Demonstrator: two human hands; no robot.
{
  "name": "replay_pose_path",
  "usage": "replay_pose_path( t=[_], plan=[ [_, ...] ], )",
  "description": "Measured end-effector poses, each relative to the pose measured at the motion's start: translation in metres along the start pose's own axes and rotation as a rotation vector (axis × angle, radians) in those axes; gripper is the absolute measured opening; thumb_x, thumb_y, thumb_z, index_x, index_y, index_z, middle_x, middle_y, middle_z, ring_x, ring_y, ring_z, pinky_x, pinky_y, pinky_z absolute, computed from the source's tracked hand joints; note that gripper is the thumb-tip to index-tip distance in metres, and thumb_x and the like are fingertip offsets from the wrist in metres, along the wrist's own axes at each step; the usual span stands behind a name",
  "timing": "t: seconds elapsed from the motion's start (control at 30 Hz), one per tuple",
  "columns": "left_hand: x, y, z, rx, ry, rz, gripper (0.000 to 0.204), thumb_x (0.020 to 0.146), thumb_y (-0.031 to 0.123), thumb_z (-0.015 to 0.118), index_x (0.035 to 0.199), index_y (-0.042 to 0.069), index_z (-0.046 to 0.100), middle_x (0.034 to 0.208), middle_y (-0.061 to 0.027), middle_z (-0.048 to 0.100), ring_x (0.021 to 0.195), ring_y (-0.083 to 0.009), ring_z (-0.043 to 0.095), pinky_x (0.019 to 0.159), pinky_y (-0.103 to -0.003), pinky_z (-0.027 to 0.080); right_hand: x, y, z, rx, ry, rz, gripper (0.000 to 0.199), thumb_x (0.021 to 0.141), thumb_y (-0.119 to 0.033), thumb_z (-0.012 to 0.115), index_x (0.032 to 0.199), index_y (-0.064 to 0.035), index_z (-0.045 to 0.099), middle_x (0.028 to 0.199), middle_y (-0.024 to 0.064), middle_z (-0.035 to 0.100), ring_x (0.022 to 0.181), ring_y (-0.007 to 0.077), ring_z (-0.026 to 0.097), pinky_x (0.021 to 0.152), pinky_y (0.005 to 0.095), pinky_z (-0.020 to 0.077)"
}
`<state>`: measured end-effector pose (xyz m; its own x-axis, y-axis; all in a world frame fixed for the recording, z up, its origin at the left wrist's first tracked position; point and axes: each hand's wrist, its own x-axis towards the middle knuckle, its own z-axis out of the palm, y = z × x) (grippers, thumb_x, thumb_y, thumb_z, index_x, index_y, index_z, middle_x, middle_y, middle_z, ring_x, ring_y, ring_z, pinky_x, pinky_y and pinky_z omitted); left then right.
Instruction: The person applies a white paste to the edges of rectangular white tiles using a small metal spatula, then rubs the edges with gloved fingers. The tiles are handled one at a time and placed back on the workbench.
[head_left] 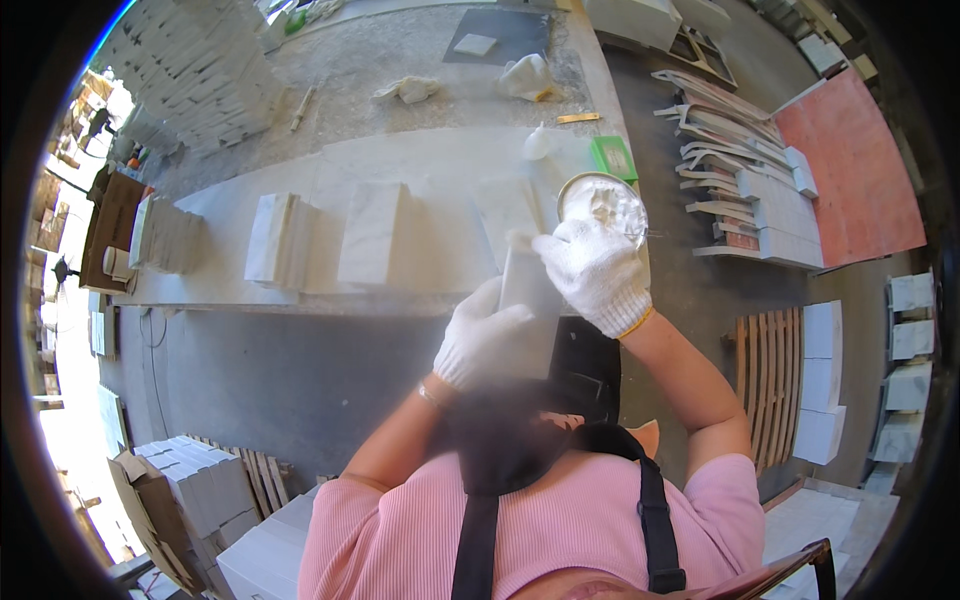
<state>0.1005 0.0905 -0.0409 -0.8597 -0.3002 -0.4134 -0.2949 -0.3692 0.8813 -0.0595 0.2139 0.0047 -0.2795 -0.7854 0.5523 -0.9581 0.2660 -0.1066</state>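
head view: gloved left hand [487, 345] grips smooth rectangular marble tile [527, 285]; right hand [596, 272] atop.

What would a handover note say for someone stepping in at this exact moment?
Left hand, gloved, grips the lower part of a pale stone tile held upright over the near edge of the bench.
Right hand, gloved, presses on the tile's upper edge, close to a round tub of white paste.
Three more tile stacks stand on the bench to the left.
Done: the tile is picked up. Whether paste is on it cannot be seen.
Left: setting the held tile down.
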Motion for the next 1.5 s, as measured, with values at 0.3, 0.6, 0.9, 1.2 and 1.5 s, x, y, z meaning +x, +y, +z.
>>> replay_pose_path(
  t=[0.3,0.6,0.9,1.2,1.5],
  plan=[
    [-0.001,0.01,-0.003,-0.252,-0.064,-0.026,0.054,0.091,0.011,0.072,0.142,-0.002,0.061,0.119,-0.0054,0.072,0.101,-0.0122,0.067,0.089,-0.03,0.056,-0.009,0.022,-0.026,0.276,0.093,0.257,0.022,0.08,-0.003,0.081,0.102,-0.0073,0.081,0.097,0.0126,0.076,0.09,0.0318,0.074,0.082,0.0366,0.0588],
    [0.004,0.0,-0.005,-0.231,-0.037,-0.018,0.054,0.09,0.007,0.071,0.142,-0.002,0.061,0.118,-0.0057,0.072,0.099,-0.0125,0.068,0.086,-0.029,0.056,-0.016,-0.016,-0.023,0.146,-0.153,-0.02,0.022,0.081,-0.008,0.076,0.102,-0.0135,0.078,0.085,0.0054,0.066,0.079,0.0281,0.067,0.068,0.04,0.056],
    [0.006,-0.003,-0.01,-0.249,-0.053,-0.009,0.06,0.09,0.01,0.073,0.145,-0.003,0.057,0.122,-0.0091,0.07,0.105,-0.0151,0.066,0.091,-0.031,0.055,-0.02,-0.015,-0.018,0.095,-0.189,0.01,0.025,0.08,-0.005,0.073,0.103,-0.0146,0.077,0.08,0.0049,0.062,0.074,0.0269,0.065,0.066,0.0406,0.0542],
    [0.007,-0.003,-0.006,-0.207,-0.056,0.03,0.052,0.089,0.004,0.068,0.141,-0.001,0.061,0.112,-0.0045,0.071,0.093,-0.0102,0.066,0.08,-0.026,0.055,-0.001,-0.005,-0.008,0.016,-0.093,0.114,0.022,0.08,-0.007,0.074,0.099,-0.0161,0.078,0.077,0.0041,0.061,0.072,0.0262,0.065,0.062,0.0398,0.0535],
    [0.009,-0.005,-0.013,-0.198,-0.101,-0.015,0.052,0.088,0.004,0.069,0.14,-0.001,0.062,0.116,-0.006,0.072,0.096,-0.0125,0.067,0.084,-0.027,0.055,-0.002,-0.005,-0.006,0.029,-0.138,0.135,0.033,0.08,-0.005,0.072,0.109,-0.0177,0.079,0.078,0.0029,0.063,0.074,0.0245,0.065,0.063,0.0393,0.0542]
  ],
)
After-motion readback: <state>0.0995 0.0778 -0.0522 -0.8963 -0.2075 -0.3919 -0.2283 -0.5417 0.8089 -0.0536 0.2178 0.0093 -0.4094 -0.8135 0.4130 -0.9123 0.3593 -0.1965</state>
